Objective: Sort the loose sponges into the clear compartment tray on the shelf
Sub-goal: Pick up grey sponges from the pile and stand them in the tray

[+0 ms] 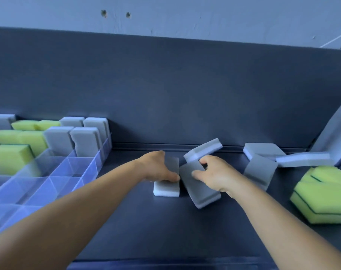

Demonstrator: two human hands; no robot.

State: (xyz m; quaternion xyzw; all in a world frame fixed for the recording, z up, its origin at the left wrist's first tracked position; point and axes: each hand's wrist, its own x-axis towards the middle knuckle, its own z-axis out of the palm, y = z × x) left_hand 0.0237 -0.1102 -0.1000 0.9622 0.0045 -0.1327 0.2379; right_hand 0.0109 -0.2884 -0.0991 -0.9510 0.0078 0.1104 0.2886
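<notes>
Both hands down on grey sponges, right of the clear tray (54, 178). My left hand (160, 168) clamps the flat grey sponge (166, 189), thumb along its near side. My right hand (212, 176) pinches the tilted grey sponge (200, 189), fingers hooked over its far end. A third grey sponge (203, 149) leans against that one (likely to topple if I lift). Risk: foam compresses, slips from a loose pinch. Further right of the tray, more grey sponges (263, 168) and yellow sponges (325, 199) wait. Tray's near cells look empty, far ones filled
</notes>
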